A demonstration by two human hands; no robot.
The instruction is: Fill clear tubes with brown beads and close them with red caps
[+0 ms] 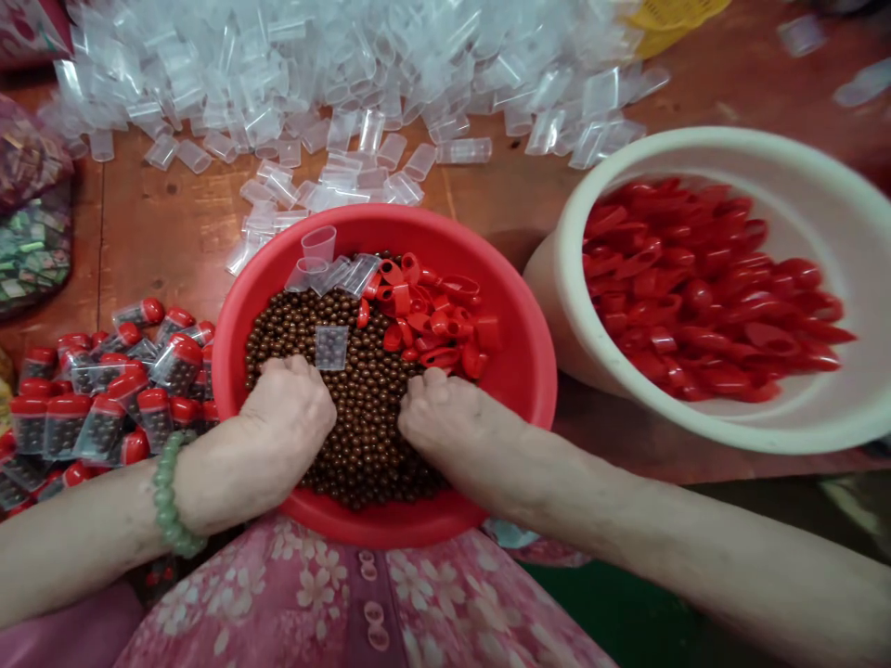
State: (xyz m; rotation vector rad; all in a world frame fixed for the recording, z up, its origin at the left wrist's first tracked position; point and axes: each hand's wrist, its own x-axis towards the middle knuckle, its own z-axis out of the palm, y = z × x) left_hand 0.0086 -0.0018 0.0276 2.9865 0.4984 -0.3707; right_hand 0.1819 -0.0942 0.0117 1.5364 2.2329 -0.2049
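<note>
A red basin holds brown beads, with red caps on its right side and a few clear containers at its far rim. One clear container lies on the beads between my hands. My left hand, with a green bracelet at the wrist, is closed over the left part of the beads. Over their right part, just below the caps, my right hand is closed too. The fingertips of both hands are hidden, and so is anything in them.
A white bucket of red caps stands at the right. Many clear containers are heaped across the back of the wooden table. Filled, red-capped containers are piled left of the basin. Patterned bags lie at the far left.
</note>
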